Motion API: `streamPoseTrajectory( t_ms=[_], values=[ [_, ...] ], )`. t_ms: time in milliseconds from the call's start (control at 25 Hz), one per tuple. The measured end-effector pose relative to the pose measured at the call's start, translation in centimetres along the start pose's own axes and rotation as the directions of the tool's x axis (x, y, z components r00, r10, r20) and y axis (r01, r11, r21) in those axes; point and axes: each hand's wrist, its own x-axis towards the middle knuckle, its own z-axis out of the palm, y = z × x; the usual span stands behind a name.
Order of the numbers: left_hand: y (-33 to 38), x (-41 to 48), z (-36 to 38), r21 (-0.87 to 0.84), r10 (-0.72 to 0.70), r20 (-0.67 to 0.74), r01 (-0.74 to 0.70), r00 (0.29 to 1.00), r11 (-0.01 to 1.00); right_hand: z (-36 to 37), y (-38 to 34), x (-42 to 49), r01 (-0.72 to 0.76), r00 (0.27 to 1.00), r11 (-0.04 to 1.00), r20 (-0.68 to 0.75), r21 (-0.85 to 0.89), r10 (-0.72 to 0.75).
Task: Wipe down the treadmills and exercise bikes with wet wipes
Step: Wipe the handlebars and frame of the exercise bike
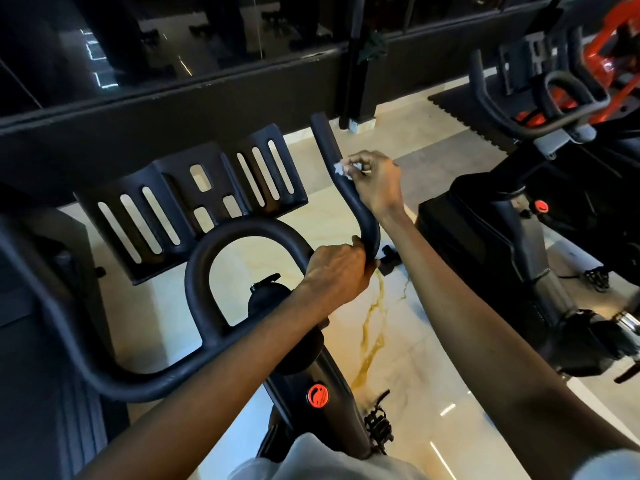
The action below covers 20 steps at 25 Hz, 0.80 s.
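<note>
The fingers (pixel 366 158) of the right hand (pixel 375 180) are curled in and pinch a small crumpled white wipe (pixel 341 168), which is pressed against the side of the bar's (pixel 207 258) right horn (pixel 325 140) about halfway up. Lower down, where that horn bends into the bar, the left hand (pixel 337 270) is wrapped tight round the tube, knuckles up and thumb over the top. Both arms reach in from the bottom edge, the left one crossing over the bike (pixel 332 427). The bar is black and matt, with a closed loop in the middle and a long curve running out to the left. Just beyond the loop sits a black slotted tray (pixel 194 202), tilted toward the camera. Below the hands the frame carries a round red sticker (pixel 318 395), and a pedal (pixel 379 424) shows beside it. The floor (pixel 433 341) is pale glossy marble with a yellow vein. A second bike (pixel 512 237) – black with orange parts – stands to the right.
</note>
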Motion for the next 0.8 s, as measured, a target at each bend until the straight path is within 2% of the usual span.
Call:
streamPoseTrajectory(
  t_ms=[120, 280, 480, 560, 720, 800],
  values=[
    [0.1, -0.1, 0.2, -0.004, -0.008, -0.015, 0.008, 1.000, 1.000, -0.3, 0.0, 0.4, -0.049, 0.998, 0.994, 0.055, 0.101, 0.044],
    [0.3, -0.1, 0.2, -0.002, -0.021, -0.026, 0.021, 0.999, 1.000, -2.1, 1.9, -1.5, -0.095, 0.981, 0.992, 0.178, 0.080, 0.079],
    [1.0, -0.1, 0.3, -0.012, -0.066, -0.008, 0.066, 0.998, 0.998, 1.1, 0.1, 2.0, 0.084, 0.996, 0.989, -0.017, 0.121, -0.082],
    [1.0, 0.1, 0.4, -0.002, -0.079, -0.014, 0.079, 0.997, 0.997, 1.5, -0.2, 2.3, 0.121, 0.993, 0.982, -0.032, 0.145, -0.117],
    [1.0, 0.1, 0.5, -0.008, -0.078, -0.006, 0.078, 0.997, 0.997, -0.3, 2.4, 1.5, 0.125, 0.980, 0.986, 0.144, 0.108, -0.140],
    [0.9, 0.2, 0.3, -0.069, -0.096, 0.021, 0.097, 0.995, 0.993, -0.8, 2.7, 1.7, 0.125, 0.975, 0.988, 0.173, 0.092, -0.139]
  ],
)
